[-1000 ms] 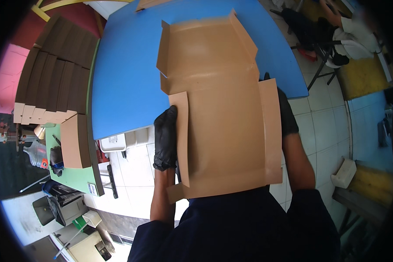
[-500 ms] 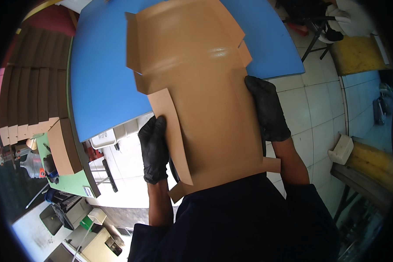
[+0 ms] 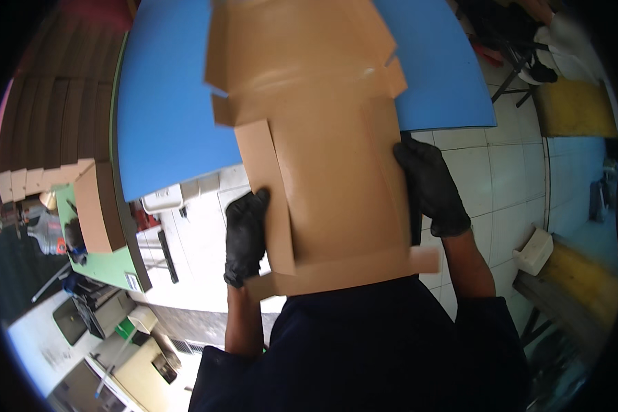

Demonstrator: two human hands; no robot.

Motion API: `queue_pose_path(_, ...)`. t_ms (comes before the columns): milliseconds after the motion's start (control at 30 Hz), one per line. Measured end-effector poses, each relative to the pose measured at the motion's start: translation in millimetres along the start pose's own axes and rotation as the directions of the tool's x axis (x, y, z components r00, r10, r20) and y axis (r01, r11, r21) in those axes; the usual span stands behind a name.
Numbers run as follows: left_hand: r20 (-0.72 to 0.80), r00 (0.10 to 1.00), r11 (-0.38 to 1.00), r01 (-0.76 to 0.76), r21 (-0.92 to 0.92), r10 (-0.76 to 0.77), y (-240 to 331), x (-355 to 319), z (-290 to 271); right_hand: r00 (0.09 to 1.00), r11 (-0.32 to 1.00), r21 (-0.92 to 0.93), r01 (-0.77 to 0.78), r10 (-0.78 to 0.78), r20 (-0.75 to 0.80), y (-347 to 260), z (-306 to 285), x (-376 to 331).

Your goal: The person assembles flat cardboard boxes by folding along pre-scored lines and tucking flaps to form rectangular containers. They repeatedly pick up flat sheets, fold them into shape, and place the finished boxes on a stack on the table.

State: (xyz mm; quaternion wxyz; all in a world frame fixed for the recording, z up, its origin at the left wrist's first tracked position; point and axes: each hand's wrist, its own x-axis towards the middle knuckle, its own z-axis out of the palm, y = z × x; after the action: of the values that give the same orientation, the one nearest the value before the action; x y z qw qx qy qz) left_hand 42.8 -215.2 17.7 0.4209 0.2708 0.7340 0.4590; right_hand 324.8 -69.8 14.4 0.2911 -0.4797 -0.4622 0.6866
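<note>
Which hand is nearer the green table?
Left. The left hand holds the cardboard on the side facing the green table; the right hand is across the cardboard, farther away.

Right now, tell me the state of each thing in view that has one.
Cardboard box: unfolded, not assembled
Lid panel: open, spread away from the body
Left side flap: bent inward at its crease
Near corner tabs: sticking out sideways
Left gloved hand: closed on the left side flap
Right gloved hand: gripping the right edge, fingers mostly hidden
Brown cartons: stacked on the green table
</note>
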Motion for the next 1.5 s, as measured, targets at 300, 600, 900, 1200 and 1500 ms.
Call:
queue_pose_path(300,0.281,0.929,0.803,-0.352,0.480,0.239,-8,1,-5,0.996,0.994,-0.059,-0.090,0.088,-0.029,18,-20,-8)
queue_pose_path(600,0.167,0.961,0.935,0.258,-0.242,-0.222,-14,-2,-12,0.977,0.958,-0.286,-0.033,0.091,0.194,-2,-22,-6)
queue_pose_path(900,0.229,0.962,0.935,0.211,-0.287,-0.147,-27,11,-14,0.871,0.873,-0.450,-0.190,0.361,0.333,-27,-32,13)
queue_pose_path(1200,0.344,0.914,0.976,0.192,0.102,-0.216,-33,36,-19,0.892,0.864,-0.497,-0.078,0.283,0.352,-48,-39,29)
queue_pose_path(1500,0.201,0.940,0.855,0.334,-0.396,-0.274,-27,25,-12,0.931,0.879,-0.476,-0.008,0.181,0.318,-36,-61,39)
